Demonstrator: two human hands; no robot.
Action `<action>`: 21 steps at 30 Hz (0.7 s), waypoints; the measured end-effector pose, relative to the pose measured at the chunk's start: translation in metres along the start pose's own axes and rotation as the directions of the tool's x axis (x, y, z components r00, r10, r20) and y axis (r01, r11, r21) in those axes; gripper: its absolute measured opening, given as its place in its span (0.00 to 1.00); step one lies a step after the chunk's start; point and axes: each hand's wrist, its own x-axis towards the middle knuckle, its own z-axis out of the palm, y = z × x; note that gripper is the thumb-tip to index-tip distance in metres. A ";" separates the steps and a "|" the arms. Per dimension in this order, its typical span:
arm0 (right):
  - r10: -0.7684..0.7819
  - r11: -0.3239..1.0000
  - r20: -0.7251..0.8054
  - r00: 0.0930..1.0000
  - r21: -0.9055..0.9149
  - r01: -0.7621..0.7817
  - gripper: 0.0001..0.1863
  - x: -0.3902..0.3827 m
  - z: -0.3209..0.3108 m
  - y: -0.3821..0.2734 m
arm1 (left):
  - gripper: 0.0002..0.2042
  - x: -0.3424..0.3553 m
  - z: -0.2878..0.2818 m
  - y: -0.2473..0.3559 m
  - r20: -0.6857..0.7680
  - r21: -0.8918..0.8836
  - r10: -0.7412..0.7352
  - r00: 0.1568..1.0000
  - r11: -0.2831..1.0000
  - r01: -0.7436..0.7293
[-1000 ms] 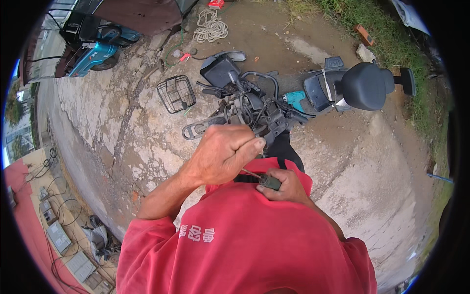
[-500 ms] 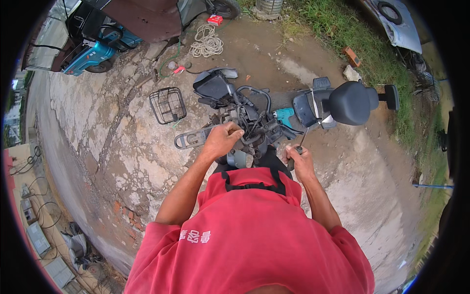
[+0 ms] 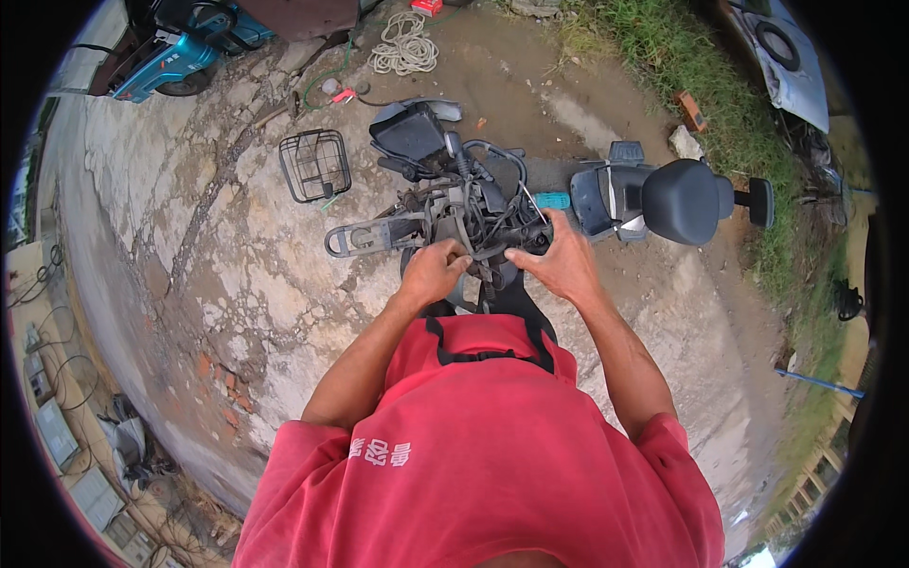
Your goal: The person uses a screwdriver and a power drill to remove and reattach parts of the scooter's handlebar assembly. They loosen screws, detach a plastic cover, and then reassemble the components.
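A dismantled electric scooter lies across in front of me, its black seat [image 3: 680,202] to the right and its bared front end of cables and frame parts [image 3: 464,213] in the middle. My left hand [image 3: 434,273] is closed at the near side of the front end, thumb and finger together on a dark part; what exactly they pinch is hidden. My right hand [image 3: 566,260] keeps a screwdriver [image 3: 533,202] in its curled fingers, the thin shaft pointing away from me. Its thumb stretches left to the same dark part. A teal power drill [image 3: 552,201] lies just beyond, partly hidden.
A black wire basket [image 3: 317,170] lies on the cracked ground at left. Farther off are a coiled rope [image 3: 405,47], a red box [image 3: 426,7] and a teal vehicle [image 3: 166,66]. An orange brick [image 3: 691,112] and a pale stone [image 3: 686,143] border the grass at right.
My right hand has moved left and away from me, up to the front end, and the screwdriver has swung with it. My left hand stays near the same place.
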 end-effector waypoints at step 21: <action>-0.061 0.997 0.076 0.995 -0.052 0.065 0.39 -0.006 -0.065 -0.007 | 0.12 0.002 0.006 -0.001 -0.025 -0.094 -0.051 0.998 0.994 0.048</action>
